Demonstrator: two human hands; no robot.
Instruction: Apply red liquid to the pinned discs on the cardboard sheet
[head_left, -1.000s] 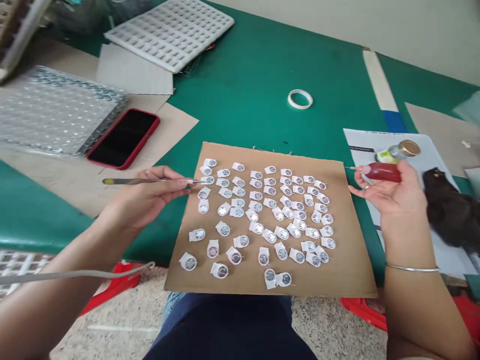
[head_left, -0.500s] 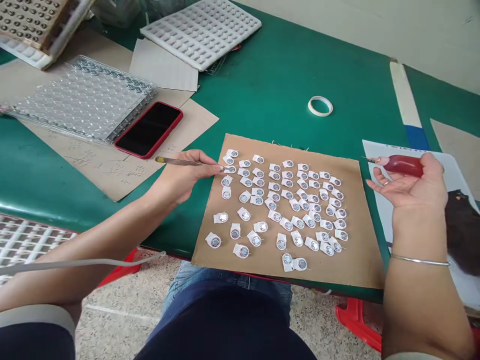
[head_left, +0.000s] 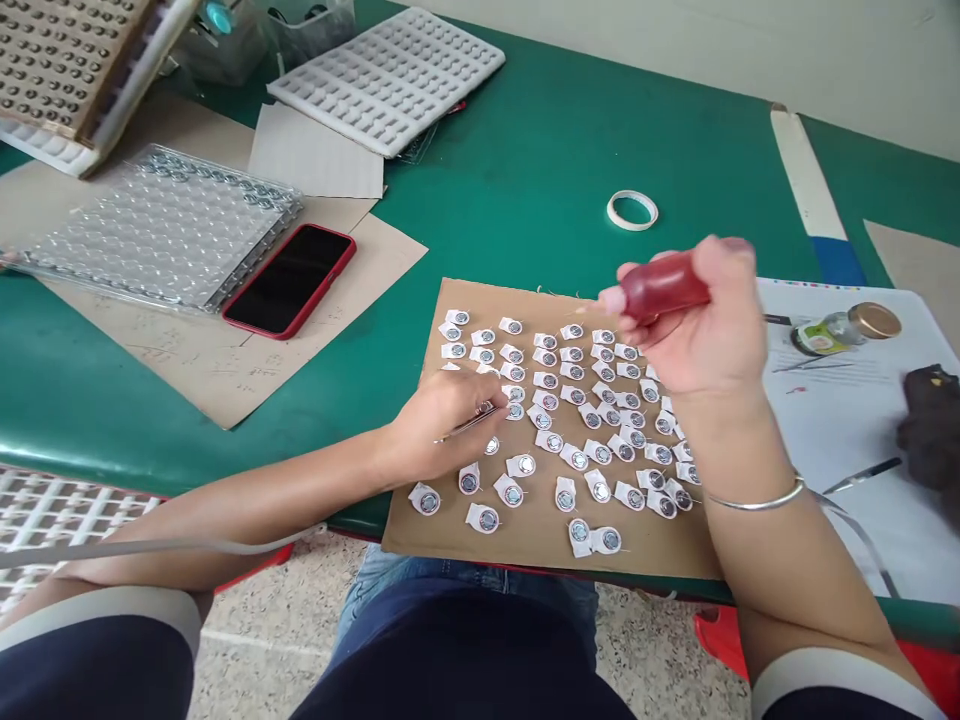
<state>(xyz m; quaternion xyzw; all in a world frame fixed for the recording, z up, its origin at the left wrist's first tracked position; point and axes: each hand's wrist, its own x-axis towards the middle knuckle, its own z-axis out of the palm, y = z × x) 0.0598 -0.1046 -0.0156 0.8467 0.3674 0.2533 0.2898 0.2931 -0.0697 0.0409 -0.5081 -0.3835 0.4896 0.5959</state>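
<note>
My left hand (head_left: 439, 425) is closed on a pair of tweezers (head_left: 466, 425), low over the left part of a brown cardboard sheet (head_left: 517, 545). On the sheet lie several small round silver-faced parts (head_left: 527, 464) with white tabs, loosely in rows. The hand hides a few of them, and what the tweezer tips touch cannot be made out. Above the sheet's right side, my right hand (head_left: 712, 330) is wrapped round a dark red squeeze bottle (head_left: 667, 285). Its pale nozzle points left and is blurred by motion.
A red-cased phone (head_left: 290, 282) lies left, beside a clear plastic tray (head_left: 161, 235). A white slotted tray (head_left: 390, 80) is at the back. A tape roll (head_left: 632, 226) rests beyond the cardboard. Right, a white sheet (head_left: 847, 420) bears a small glass jar (head_left: 847, 330).
My right hand has swung left with the squeeze bottle, from beside the cardboard to over it. My left hand has moved right and nearer me with the tweezers. The glass jar has come into sight.
</note>
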